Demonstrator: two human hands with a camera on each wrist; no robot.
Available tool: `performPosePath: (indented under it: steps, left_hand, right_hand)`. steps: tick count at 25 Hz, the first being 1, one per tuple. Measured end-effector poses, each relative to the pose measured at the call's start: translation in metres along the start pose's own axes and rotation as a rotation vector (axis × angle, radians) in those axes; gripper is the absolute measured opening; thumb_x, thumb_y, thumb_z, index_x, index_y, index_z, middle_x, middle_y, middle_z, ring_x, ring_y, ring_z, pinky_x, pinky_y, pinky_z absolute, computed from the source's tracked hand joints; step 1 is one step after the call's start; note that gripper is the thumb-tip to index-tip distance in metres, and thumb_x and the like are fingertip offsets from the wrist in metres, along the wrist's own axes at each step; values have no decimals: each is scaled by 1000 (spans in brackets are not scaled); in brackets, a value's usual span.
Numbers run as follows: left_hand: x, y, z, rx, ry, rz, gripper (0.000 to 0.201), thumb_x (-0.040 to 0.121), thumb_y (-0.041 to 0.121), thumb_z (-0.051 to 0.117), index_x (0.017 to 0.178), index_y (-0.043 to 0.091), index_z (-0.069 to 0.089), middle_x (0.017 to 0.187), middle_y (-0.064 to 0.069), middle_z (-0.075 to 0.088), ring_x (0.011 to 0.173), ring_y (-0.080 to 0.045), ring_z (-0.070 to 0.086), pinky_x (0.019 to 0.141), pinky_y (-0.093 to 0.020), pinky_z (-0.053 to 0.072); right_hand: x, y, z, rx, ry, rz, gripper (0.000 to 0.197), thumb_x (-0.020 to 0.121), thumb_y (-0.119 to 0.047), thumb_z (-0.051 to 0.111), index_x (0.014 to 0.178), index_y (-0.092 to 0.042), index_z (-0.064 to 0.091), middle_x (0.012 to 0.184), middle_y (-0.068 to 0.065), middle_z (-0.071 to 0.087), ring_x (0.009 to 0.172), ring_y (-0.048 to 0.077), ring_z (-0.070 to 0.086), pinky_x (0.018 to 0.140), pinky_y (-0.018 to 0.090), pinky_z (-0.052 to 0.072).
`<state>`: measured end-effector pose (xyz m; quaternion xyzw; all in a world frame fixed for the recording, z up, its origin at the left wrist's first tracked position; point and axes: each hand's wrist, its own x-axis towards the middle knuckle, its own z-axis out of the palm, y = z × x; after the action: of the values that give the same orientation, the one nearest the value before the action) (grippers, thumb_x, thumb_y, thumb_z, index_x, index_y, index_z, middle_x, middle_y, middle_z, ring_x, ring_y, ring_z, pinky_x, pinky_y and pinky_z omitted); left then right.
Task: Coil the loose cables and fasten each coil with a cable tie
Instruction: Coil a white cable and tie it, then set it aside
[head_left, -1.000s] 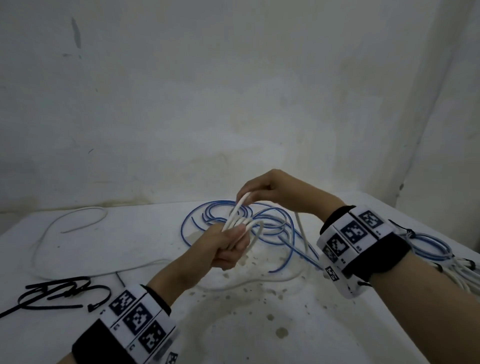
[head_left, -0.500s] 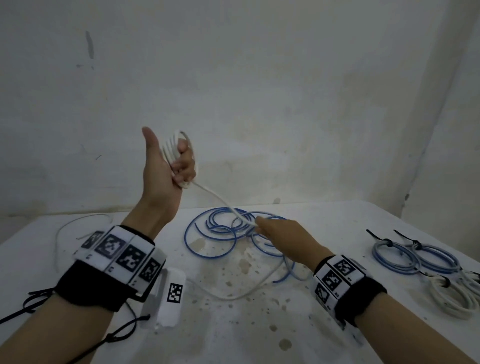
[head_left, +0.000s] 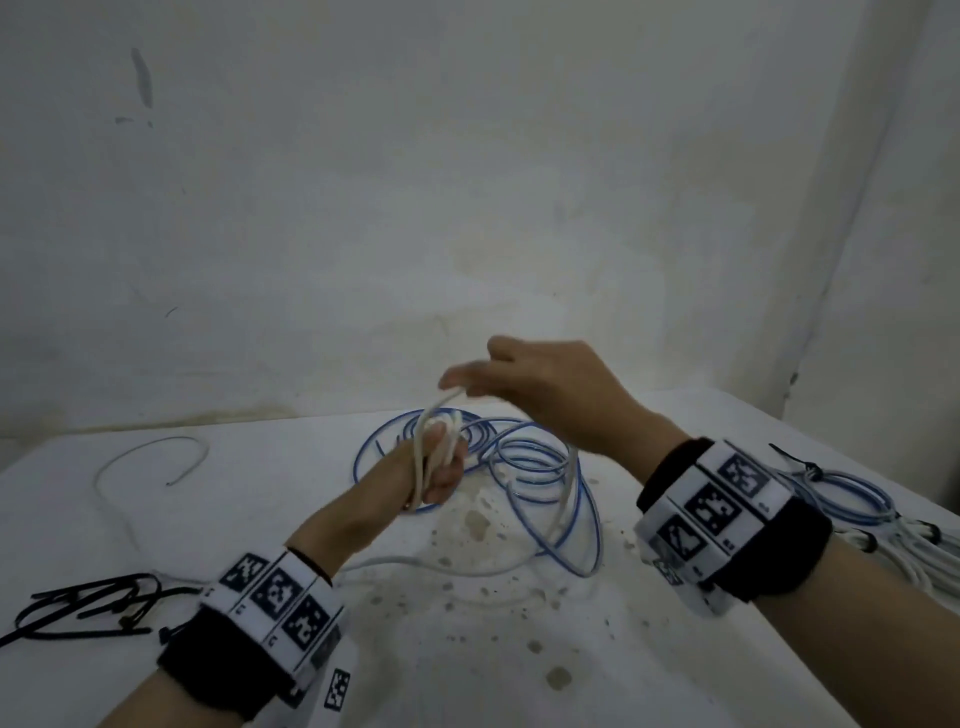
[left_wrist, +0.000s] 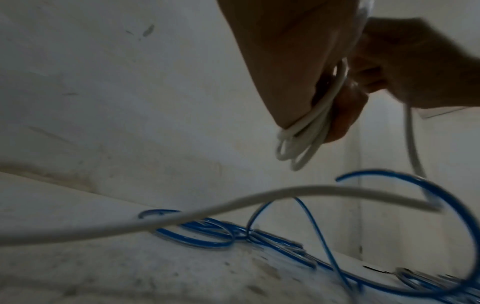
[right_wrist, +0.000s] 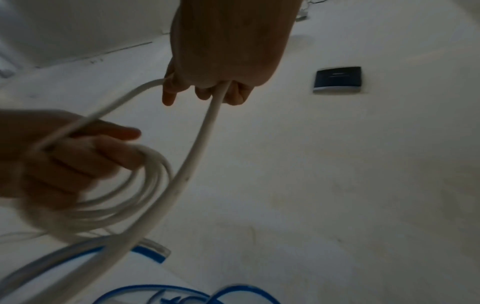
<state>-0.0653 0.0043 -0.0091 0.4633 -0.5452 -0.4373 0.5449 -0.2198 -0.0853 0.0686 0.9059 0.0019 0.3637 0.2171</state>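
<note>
My left hand (head_left: 439, 475) grips a small coil of white cable (head_left: 434, 447) above the table's middle; its loops (left_wrist: 302, 142) hang out below the fist. Just above it, my right hand (head_left: 524, 384) holds the free run of the same white cable (right_wrist: 197, 148) between curled fingers and leads it over the coil. The loose tail (head_left: 426, 564) trails down onto the table and off to the left. A loose blue cable (head_left: 524, 467) lies in tangled loops on the table under both hands.
Black cable ties (head_left: 88, 605) lie in a pile at the left front. Tied blue coils (head_left: 841, 493) and white coils (head_left: 919, 551) lie at the right edge. A stained white table (head_left: 467, 649) meets a wall behind. A dark wall plate (right_wrist: 337, 79) shows in the right wrist view.
My left hand has come down from its raised position with the coil to just above the table. My right hand has risen from the table and brought the cable over the coil.
</note>
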Motion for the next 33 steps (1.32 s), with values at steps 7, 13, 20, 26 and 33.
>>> performPosePath:
  steps: [7, 13, 20, 26, 33]
  left_hand:
    - [-12, 23, 27, -706, -320, 89, 50, 85, 58, 46, 67, 11, 52, 49, 6, 27, 42, -8, 19, 41, -17, 23]
    - [-3, 94, 1, -789, 96, 461, 32, 84, 28, 42, 55, 19, 52, 40, 10, 31, 35, -4, 21, 42, -15, 27]
    - [27, 68, -53, -81, 538, 529, 36, 93, 50, 40, 74, 19, 36, 44, 14, 39, 41, 0, 33, 47, -14, 30]
    - [15, 1, -32, 197, 209, 139, 96, 36, 102, 30, 74, 15, 45, 47, 11, 40, 43, -2, 32, 45, -15, 29]
    - [-3, -16, 20, -114, -120, 14, 75, 54, 90, 46, 67, 16, 54, 48, 8, 35, 41, -4, 28, 41, -14, 27]
  right_hand:
    - [-8, 33, 26, 291, -265, 498, 33, 94, -46, 39, 103, -28, 66, 86, -4, 69, 67, 11, 56, 67, 36, 49]
    - [-56, 27, 72, 602, -334, 757, 19, 99, -22, 43, 86, -10, 50, 63, -2, 47, 51, 6, 38, 54, 24, 30]
    - [-66, 10, 53, -152, -129, -83, 22, 85, -19, 56, 104, -20, 45, 62, 2, 47, 44, 16, 25, 40, 20, 18]
    - [-25, -2, 12, -176, 157, -318, 24, 99, -37, 34, 97, -21, 52, 57, 1, 44, 41, 16, 35, 42, 19, 17]
    - [-8, 13, 12, -16, 45, 172, 49, 92, -54, 33, 81, -20, 67, 61, -3, 54, 46, 18, 49, 40, 23, 28]
